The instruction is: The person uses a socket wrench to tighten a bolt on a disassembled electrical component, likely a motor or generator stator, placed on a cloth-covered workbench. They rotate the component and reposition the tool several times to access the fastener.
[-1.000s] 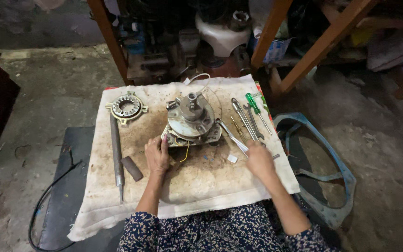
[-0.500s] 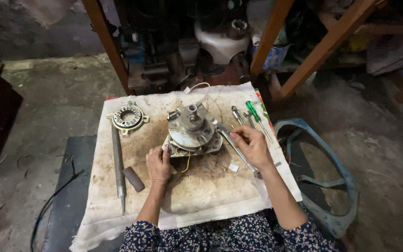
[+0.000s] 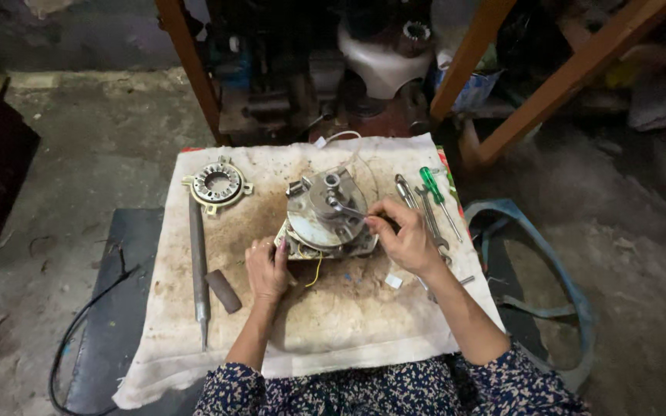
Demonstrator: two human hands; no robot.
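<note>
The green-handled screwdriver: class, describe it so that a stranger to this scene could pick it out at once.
Start at the stained white cloth spread over the low table. Near its far right edge lies a row of slim metal tools, beyond the right hand. The green-handled screwdriver is the only coloured one there.

Behind the stained cloth (image 3: 325, 323), just past its far right corner, a blue-and-white printed bag (image 3: 473, 91) sits between two slanting wooden legs, and no signs or screens show.
</note>
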